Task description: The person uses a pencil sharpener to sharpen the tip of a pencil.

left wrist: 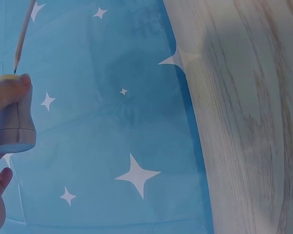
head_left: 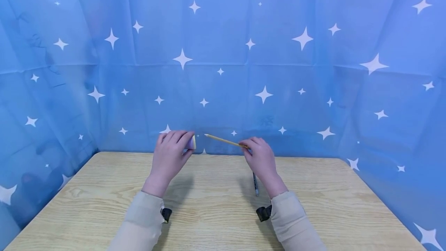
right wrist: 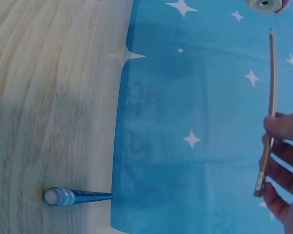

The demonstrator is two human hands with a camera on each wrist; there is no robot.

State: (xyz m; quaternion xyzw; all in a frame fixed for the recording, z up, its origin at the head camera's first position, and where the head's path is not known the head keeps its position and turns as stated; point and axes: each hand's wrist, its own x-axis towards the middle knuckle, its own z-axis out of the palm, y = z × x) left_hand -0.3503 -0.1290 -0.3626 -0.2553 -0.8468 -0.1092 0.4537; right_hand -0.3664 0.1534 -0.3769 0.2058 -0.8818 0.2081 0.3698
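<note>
My left hand (head_left: 170, 152) grips a small pencil sharpener (left wrist: 14, 119), a waisted body with a pale yellow top that carries a round hole (right wrist: 265, 3). In my right hand (head_left: 260, 156) a yellow pencil (head_left: 223, 139) is pinched between thumb and fingers, its eraser end (right wrist: 259, 184) by the palm. The pencil's sharpened tip points left at the sharpener's holed face, with a small gap in the head view. Both hands are raised above the far part of the table. Beneath my right hand lies a dark blue pencil (head_left: 256, 185) with a pale eraser end.
The light wood-grain table (head_left: 216, 204) ends at a back edge against a blue curtain (head_left: 223, 80) printed with white stars. The curtain also encloses both sides. A black wrist camera (head_left: 167, 215) sits at the left cuff, another (head_left: 263, 213) at the right.
</note>
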